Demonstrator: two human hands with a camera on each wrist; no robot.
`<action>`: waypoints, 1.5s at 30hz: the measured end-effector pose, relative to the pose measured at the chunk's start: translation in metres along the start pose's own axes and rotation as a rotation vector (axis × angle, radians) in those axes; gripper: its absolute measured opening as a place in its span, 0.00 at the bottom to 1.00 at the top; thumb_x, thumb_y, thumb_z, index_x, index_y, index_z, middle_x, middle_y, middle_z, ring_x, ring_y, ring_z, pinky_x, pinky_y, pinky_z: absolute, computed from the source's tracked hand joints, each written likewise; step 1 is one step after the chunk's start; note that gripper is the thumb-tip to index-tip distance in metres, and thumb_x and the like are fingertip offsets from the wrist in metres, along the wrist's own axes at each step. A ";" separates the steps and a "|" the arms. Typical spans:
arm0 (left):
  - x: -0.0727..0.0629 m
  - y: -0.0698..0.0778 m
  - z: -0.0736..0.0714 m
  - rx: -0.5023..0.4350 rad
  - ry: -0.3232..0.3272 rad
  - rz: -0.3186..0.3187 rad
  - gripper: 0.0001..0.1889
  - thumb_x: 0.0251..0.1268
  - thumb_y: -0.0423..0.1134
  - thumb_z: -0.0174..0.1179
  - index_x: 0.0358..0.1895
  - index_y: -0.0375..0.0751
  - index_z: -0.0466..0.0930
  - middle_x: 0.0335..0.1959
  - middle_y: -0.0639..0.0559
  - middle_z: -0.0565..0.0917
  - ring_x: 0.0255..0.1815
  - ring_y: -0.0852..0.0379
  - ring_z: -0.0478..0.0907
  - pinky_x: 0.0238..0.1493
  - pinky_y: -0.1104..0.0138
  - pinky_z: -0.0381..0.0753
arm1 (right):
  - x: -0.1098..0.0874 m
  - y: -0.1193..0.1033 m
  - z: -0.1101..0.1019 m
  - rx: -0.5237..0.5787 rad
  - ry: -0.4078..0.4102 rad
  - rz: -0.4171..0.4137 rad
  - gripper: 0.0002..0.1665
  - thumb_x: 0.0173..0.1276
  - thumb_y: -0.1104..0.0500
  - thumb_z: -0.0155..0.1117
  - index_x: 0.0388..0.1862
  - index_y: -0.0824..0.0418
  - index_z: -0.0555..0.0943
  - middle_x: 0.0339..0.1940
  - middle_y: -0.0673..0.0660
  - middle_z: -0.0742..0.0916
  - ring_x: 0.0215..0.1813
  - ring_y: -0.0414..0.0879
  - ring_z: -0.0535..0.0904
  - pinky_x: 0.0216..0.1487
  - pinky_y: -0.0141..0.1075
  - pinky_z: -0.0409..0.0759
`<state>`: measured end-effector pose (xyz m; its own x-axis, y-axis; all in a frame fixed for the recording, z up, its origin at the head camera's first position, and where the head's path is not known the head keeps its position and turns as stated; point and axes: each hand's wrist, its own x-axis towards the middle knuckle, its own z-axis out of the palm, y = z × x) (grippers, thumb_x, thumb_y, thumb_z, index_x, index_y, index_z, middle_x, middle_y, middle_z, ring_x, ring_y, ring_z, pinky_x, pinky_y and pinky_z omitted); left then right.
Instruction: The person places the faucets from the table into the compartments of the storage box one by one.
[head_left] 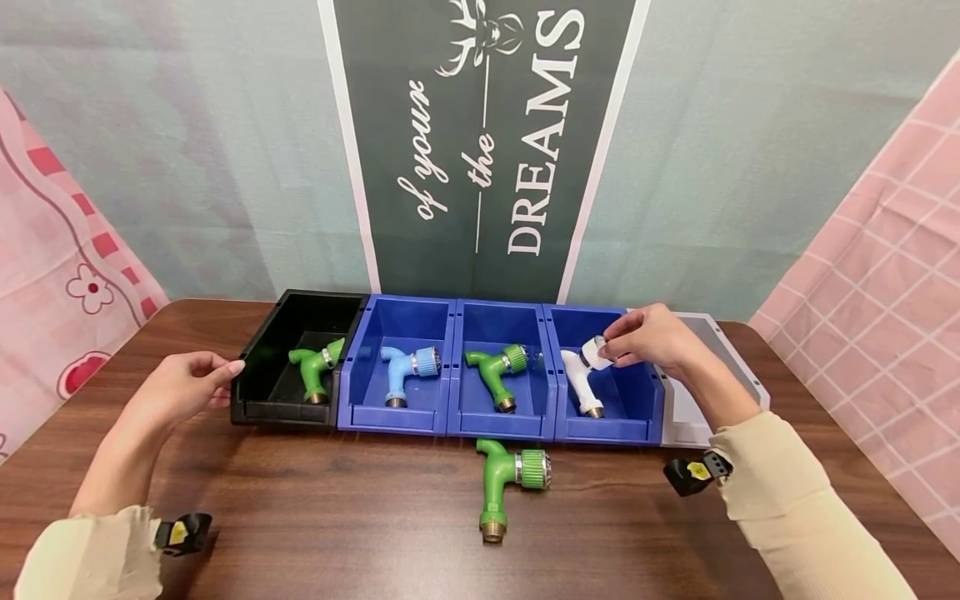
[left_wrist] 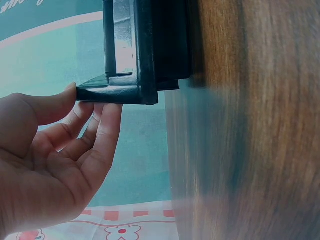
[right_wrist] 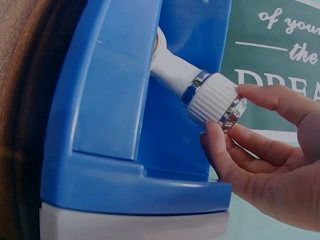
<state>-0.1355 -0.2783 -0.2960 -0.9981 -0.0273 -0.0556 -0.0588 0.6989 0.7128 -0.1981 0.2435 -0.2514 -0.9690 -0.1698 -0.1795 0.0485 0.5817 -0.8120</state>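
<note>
At the left end of the row, my left hand pinches the side wall of a black bin, thumb on one face and fingers on the other in the left wrist view. My right hand holds a white faucet by its ribbed knob, thumb and fingers around it. That faucet is inside the rightmost blue bin. A green faucet lies in the black bin, a light blue faucet and another green faucet in the other blue bins.
One more green faucet lies on the wooden table in front of the bins. A whitish-grey bin ends the row at the right. Behind stands a fabric backdrop with printed lettering; pink cloths hang at both sides.
</note>
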 end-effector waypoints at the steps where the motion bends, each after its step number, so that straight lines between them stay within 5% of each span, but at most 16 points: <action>1: 0.000 0.000 0.000 0.001 0.001 0.001 0.21 0.71 0.44 0.46 0.34 0.24 0.72 0.21 0.52 0.75 0.21 0.62 0.74 0.25 0.68 0.77 | 0.000 0.000 0.001 -0.007 0.001 0.000 0.23 0.55 0.67 0.67 0.46 0.80 0.72 0.33 0.61 0.83 0.33 0.46 0.81 0.37 0.38 0.80; 45: 0.001 -0.003 0.003 -0.029 0.028 0.029 0.19 0.70 0.42 0.47 0.32 0.23 0.72 0.20 0.51 0.75 0.20 0.62 0.74 0.25 0.68 0.78 | 0.001 0.003 0.010 -0.051 -0.038 -0.028 0.21 0.55 0.69 0.66 0.44 0.81 0.72 0.34 0.63 0.81 0.32 0.45 0.80 0.36 0.38 0.81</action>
<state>-0.1359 -0.2784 -0.2998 -0.9995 -0.0278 -0.0150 -0.0299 0.6784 0.7341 -0.1963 0.2374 -0.2596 -0.9599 -0.2161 -0.1785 0.0078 0.6160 -0.7877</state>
